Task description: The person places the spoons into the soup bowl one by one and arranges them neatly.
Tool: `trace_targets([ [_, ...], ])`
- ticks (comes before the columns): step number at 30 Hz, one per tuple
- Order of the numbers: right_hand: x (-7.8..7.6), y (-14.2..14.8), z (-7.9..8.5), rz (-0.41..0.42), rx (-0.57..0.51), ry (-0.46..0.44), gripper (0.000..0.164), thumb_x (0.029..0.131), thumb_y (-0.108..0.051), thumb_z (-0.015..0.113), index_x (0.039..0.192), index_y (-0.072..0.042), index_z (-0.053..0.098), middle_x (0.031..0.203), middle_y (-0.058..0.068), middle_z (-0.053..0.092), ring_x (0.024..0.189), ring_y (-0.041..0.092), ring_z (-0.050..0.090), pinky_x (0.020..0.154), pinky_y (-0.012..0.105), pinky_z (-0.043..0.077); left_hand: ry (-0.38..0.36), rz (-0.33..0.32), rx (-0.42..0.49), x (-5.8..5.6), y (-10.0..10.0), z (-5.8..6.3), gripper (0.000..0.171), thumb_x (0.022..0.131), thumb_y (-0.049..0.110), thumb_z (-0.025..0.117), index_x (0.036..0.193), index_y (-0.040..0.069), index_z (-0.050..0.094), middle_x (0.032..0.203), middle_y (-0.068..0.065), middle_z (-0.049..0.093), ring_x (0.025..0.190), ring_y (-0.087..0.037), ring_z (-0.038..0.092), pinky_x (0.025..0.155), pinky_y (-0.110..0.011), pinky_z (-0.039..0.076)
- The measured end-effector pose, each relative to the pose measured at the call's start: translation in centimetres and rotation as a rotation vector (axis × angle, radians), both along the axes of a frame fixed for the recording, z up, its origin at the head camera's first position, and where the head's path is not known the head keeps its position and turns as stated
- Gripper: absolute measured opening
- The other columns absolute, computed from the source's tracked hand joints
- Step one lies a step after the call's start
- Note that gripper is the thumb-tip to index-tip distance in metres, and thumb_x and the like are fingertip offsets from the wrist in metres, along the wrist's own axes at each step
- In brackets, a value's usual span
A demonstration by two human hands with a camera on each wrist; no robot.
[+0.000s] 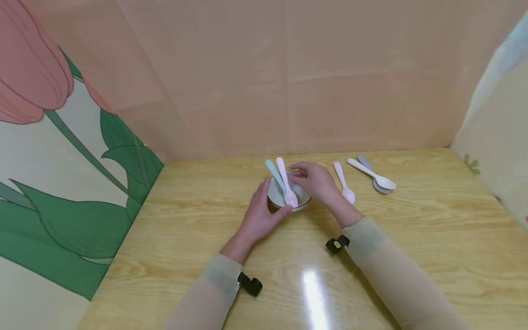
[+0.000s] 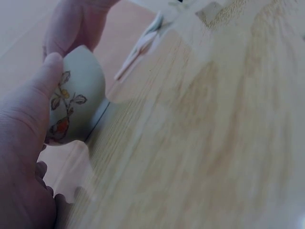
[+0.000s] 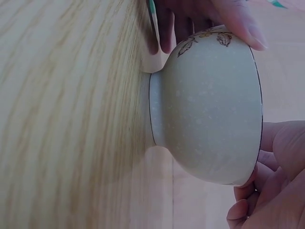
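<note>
Spoons point(image 1: 291, 199), one pink and one teal, leaned in an upright bowl point(image 3: 209, 109) on a table point(image 1: 173, 238), left hand point(image 1: 259, 211) with fingers curled round its side, right hand point(image 1: 316, 181) pinching its far edge, where a lopsided lift could have spilled both.

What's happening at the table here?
A person's left hand grips a white floral-patterned bowl standing on the wood-grain table; their right hand is at the rim. A light-blue spoon and a pink spoon rest in it. To the right lie another pink spoon and a white spoon across a gray spoon.
</note>
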State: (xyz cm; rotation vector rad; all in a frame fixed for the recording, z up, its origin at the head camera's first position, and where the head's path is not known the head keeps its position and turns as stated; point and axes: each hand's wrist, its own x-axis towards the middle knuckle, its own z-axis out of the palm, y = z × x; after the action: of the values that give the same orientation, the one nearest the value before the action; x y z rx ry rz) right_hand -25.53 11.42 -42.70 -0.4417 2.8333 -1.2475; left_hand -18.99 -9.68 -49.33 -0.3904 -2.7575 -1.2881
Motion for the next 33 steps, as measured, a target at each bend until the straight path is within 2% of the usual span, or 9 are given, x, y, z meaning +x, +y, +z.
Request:
trace_targets([
  [7, -0.3, 0.0, 0.7, 0.021, -0.020, -0.013, 0.041, 0.106, -0.021, 0.078, 0.144, -0.008, 0.071, 0.123, 0.010, 0.081, 0.122, 0.036, 0.072, 0.107, 0.055, 0.052, -0.010, 0.012, -0.012, -0.2, -0.1, 0.5, 0.108, 0.099, 0.067, 0.073, 0.179, 0.027, 0.012, 0.182, -0.005, 0.023, 0.163, -0.033, 0.029, 0.126, -0.062, 0.031],
  [12, -0.7, 0.4, 1.4, 0.031, -0.006, -0.013, 0.041, 0.107, -0.021, 0.076, 0.146, -0.007, 0.069, 0.125, 0.010, 0.081, 0.126, 0.037, 0.070, 0.109, 0.057, 0.051, 0.021, 0.004, -0.008, -0.6, 0.3, 1.0, 0.106, 0.100, 0.066, 0.073, 0.179, 0.025, 0.014, 0.180, -0.005, 0.027, 0.162, -0.032, 0.032, 0.127, -0.060, 0.032],
  [21, -1.5, 2.2, 2.7, 0.000, -0.029, 0.007, 0.041, 0.109, -0.027, 0.074, 0.146, -0.010, 0.070, 0.131, 0.010, 0.077, 0.111, 0.032, 0.066, 0.086, 0.043, 0.054, 0.051, -0.030, 0.007, -2.1, 1.2, 2.0, 0.102, 0.101, 0.061, 0.075, 0.177, 0.021, 0.021, 0.175, -0.003, 0.036, 0.158, -0.030, 0.037, 0.126, -0.058, 0.035],
  [28, -1.4, 4.9, 3.1, -0.072, -0.040, 0.022, 0.046, 0.110, -0.033, 0.072, 0.151, -0.011, 0.066, 0.133, 0.013, 0.073, 0.116, 0.035, 0.066, 0.089, 0.046, 0.054, 0.050, -0.028, 0.022, -2.2, 1.5, 1.5, 0.101, 0.101, 0.057, 0.078, 0.177, 0.023, 0.021, 0.175, -0.002, 0.036, 0.159, -0.029, 0.036, 0.127, -0.056, 0.034],
  [33, -1.1, 6.8, 2.7, -0.102, -0.063, 0.039, 0.047, 0.110, -0.032, 0.073, 0.150, -0.010, 0.067, 0.131, 0.014, 0.074, 0.116, 0.036, 0.068, 0.091, 0.046, 0.054, 0.049, -0.012, 0.008, -1.6, 1.3, 1.1, 0.104, 0.099, 0.061, 0.077, 0.177, 0.024, 0.019, 0.177, -0.001, 0.034, 0.160, -0.030, 0.034, 0.127, -0.055, 0.033],
])
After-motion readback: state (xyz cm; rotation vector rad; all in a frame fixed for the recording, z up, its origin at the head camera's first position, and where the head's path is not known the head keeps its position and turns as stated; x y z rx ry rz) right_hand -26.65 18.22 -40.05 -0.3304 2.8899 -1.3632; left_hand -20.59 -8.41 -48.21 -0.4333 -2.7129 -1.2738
